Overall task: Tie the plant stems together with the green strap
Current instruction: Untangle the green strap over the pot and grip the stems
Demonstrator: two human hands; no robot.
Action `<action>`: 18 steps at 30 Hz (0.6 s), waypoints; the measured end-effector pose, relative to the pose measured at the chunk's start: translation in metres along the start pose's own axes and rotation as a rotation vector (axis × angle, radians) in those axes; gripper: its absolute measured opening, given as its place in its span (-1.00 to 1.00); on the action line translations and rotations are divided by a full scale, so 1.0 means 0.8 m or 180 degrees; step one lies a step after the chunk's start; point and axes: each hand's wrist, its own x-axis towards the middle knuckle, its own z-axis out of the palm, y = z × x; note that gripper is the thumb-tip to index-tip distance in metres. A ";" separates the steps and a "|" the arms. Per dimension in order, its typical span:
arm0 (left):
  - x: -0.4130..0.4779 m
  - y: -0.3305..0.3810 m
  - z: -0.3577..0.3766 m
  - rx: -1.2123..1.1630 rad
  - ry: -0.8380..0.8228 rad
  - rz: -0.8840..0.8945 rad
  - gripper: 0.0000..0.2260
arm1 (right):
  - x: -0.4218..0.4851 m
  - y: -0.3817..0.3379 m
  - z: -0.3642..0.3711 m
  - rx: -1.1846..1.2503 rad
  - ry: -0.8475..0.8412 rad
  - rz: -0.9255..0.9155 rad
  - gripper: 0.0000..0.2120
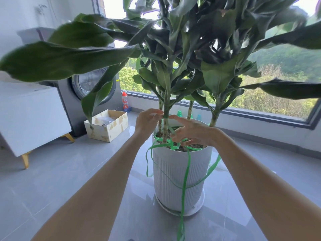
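Note:
A tall leafy plant with several thin stems (166,108) grows from a ribbed white pot (175,173) on the floor. A green strap (185,178) wraps around the front stems just above the soil, loops over the pot rim and trails down to the floor. My left hand (147,121) pinches the strap against the left side of the front stems. On the right side of those stems is my right hand (189,132); its fingers curl around strap loops over the soil.
A cardboard box (106,126) sits on the grey tile floor to the left, beside a washing machine (83,94) and a white cabinet (29,117). A spray bottle (125,101) and small bottles stand by the window sill (260,113). Large leaves hang overhead.

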 end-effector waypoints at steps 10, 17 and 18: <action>-0.001 0.007 -0.001 0.0312 -0.0648 -0.0615 -0.78 | 0.002 0.004 -0.005 -0.0409 0.0053 0.0074 -0.05; -0.005 0.001 0.002 0.0696 -0.0523 -0.0037 -0.81 | 0.001 0.004 -0.005 -0.0583 0.0152 0.0047 -0.07; -0.006 0.000 0.002 0.0838 -0.0469 0.0087 -0.81 | 0.001 0.004 -0.005 -0.0602 0.0159 0.0049 -0.07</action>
